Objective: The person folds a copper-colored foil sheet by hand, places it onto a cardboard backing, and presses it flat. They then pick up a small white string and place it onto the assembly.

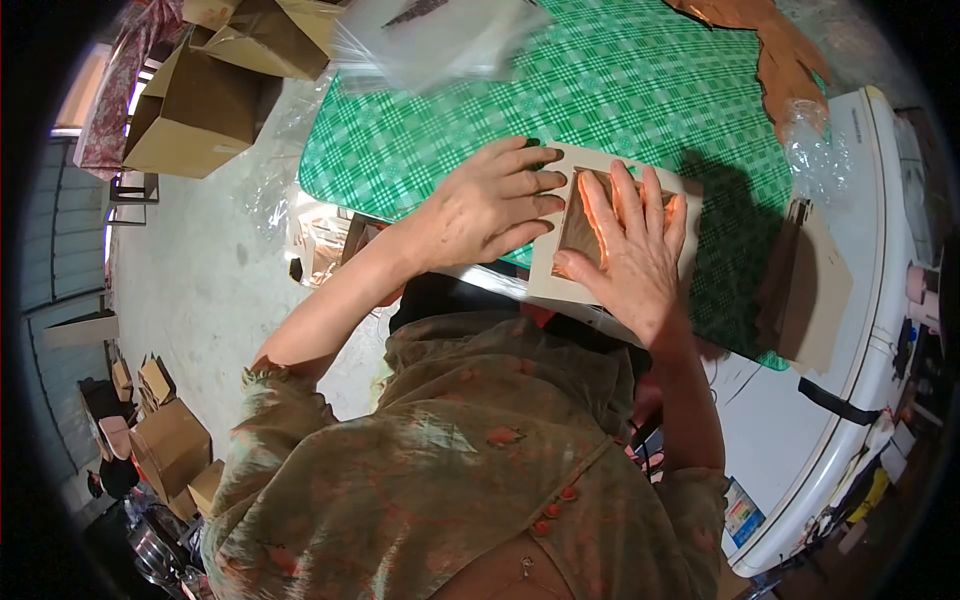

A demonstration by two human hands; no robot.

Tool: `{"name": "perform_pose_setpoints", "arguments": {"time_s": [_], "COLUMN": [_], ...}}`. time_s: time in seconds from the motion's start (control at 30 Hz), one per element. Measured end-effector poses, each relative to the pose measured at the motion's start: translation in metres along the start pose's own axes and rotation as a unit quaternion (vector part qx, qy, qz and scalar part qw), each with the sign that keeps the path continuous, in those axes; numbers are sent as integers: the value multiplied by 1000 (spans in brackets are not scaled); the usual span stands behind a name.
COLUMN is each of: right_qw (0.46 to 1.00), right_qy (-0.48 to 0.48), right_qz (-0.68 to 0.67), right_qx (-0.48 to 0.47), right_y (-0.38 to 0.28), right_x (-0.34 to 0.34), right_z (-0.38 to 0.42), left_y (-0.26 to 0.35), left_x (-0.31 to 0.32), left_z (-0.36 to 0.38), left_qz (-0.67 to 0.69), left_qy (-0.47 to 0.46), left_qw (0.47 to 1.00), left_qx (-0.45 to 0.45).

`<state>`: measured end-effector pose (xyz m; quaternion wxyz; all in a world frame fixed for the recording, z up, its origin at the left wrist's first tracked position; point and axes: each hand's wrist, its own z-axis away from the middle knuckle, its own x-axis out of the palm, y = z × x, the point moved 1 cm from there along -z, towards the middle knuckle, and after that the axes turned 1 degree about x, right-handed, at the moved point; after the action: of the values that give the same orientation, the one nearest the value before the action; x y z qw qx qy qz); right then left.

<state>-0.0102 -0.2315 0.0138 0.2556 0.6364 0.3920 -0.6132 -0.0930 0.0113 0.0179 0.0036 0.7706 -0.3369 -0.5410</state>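
Observation:
A cream-coloured square frame (pixel 546 272) with a shiny copper-coloured panel (pixel 580 229) in its middle lies at the near edge of the table. My right hand (pixel 632 255) rests flat on the panel, fingers spread, with orange light reflected around them. At the frame's left border is my left hand (pixel 490 205), its fingers stretched out and slightly apart, the tips over or against the border. Nothing shows in its grasp. Both hands cover part of the frame.
A green checked cloth (pixel 600 75) covers the table. Clear plastic sheets (pixel 430 45) lie at the far left, copper-brown sheet material (pixel 785 60) at the far right. Cream boards (pixel 818 290) stand near a white appliance (pixel 800 420). Cardboard boxes (pixel 195 110) sit at left.

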Motion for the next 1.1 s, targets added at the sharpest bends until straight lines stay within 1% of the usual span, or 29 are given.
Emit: {"name": "perform_pose_setpoints", "arguments": {"time_s": [0.13,0.17,0.27,0.4,0.47,0.53,0.57,0.67,0.7,0.8,0.83,0.93,1.1], "right_qw": [1000,1000,999,998,997,995,992,967,949,963,968,975,981], "right_qy": [1,19,40,31,32,41,63,97,109,73,75,17,43], "right_qz": [-10,-20,-35,-51,-72,-95,-105,-235,-295,-258,-239,-209,-174], "right_qx": [-1,-5,-6,-2,1,5,0,9,12,32,25,73,71], "right_y": [0,-1,-2,0,4,11,16,32,32,45,50,61,76], "right_x": [0,-2,-2,0,-9,-18,-24,-32,-42,-54,-54,-63,-41], "right_z": [-1,-2,-1,1,1,1,3,15,21,48,60,89,117], "left_y": [6,7,11,14,16,19,19,15,15,15,17,23,36], "left_x": [-2,-3,-8,-5,-3,-3,-3,2,2,2,0,-5,-2], "left_z": [3,2,-3,-7,-9,-13,-14,-9,-8,-7,-8,-11,-16], "left_qz": [-19,-9,-29,3,19,35,43,47,49,54,56,64,44], "left_qy": [-13,-18,-50,-24,-12,-14,-16,-15,-16,-21,-25,-48,-84], "left_qw": [1000,1000,998,1000,999,999,999,999,999,998,998,997,995], "left_qx": [7,-7,0,-15,-26,-5,5,4,-2,-14,-15,-10,30]}}
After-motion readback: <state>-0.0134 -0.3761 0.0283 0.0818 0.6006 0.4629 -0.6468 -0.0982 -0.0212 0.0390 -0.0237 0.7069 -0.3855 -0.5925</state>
